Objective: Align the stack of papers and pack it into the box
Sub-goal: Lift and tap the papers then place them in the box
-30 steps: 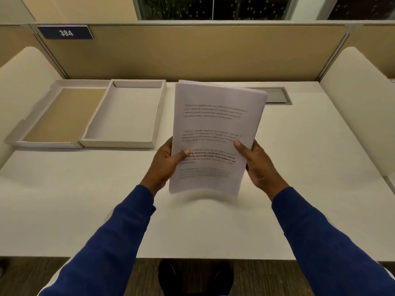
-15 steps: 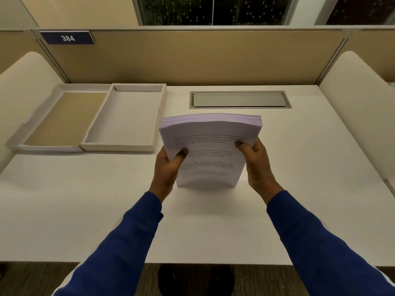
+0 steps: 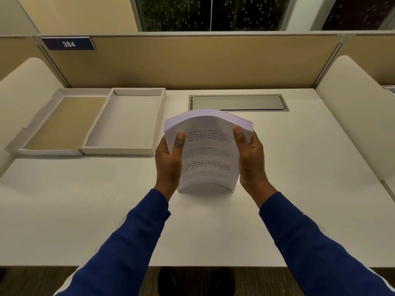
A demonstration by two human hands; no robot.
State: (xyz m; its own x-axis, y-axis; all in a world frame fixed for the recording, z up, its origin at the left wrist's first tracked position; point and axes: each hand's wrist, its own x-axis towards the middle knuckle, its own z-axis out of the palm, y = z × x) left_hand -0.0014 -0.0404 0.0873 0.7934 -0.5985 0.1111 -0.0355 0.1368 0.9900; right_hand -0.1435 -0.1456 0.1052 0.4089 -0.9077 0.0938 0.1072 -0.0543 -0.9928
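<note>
A thick stack of printed white papers (image 3: 208, 154) stands on its bottom edge on the white desk (image 3: 213, 227), leaning toward me and bowed outward. My left hand (image 3: 168, 163) grips its left side and my right hand (image 3: 251, 161) grips its right side, thumbs across the printed front page. The open shallow box (image 3: 158, 122) lies flat at the back left of the desk, nothing inside it. Its lid (image 3: 42, 122) lies open beside it, further left.
A grey cable hatch (image 3: 238, 102) is set into the desk behind the stack. Tan partition walls (image 3: 192, 60) enclose the back, with curved cream side panels left and right. A sign reading 384 (image 3: 68, 43) hangs on the partition.
The stack was held upright a second ago, then dropped down onto the desk. My hands have slid up its sides, and the pages now bow outward.
</note>
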